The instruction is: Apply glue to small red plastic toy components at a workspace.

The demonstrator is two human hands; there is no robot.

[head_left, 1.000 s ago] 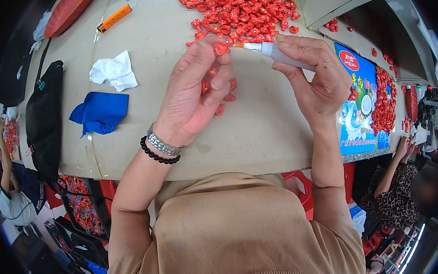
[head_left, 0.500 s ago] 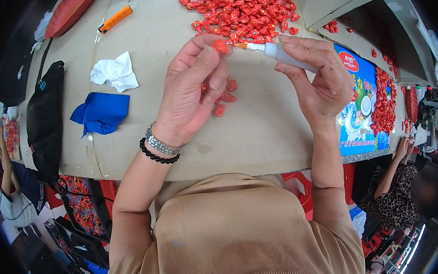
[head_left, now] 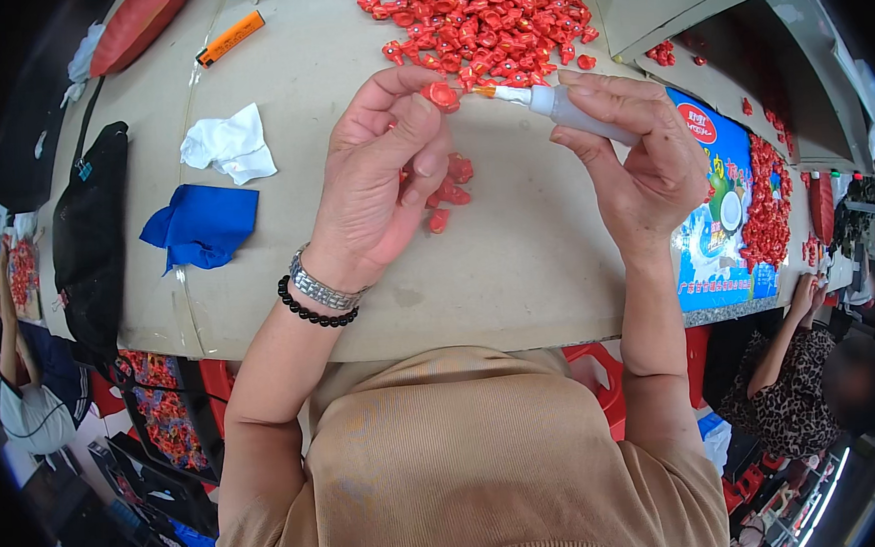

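On the left part of the cardboard-covered table [head_left: 518,279] a crumpled white tissue [head_left: 230,146] lies just beyond a folded blue cloth [head_left: 199,224], with a black bag [head_left: 91,240] hanging over the table's left edge and an orange lighter [head_left: 230,37] at the far left beside a red cushion [head_left: 138,24]. At the right edge a colourful printed sheet [head_left: 720,226] lies flat, and more small red pieces [head_left: 766,198] are heaped just to its right. A seated person in a spotted top [head_left: 795,377] is at the near right, and another person [head_left: 24,384] is at the near left, below the table.
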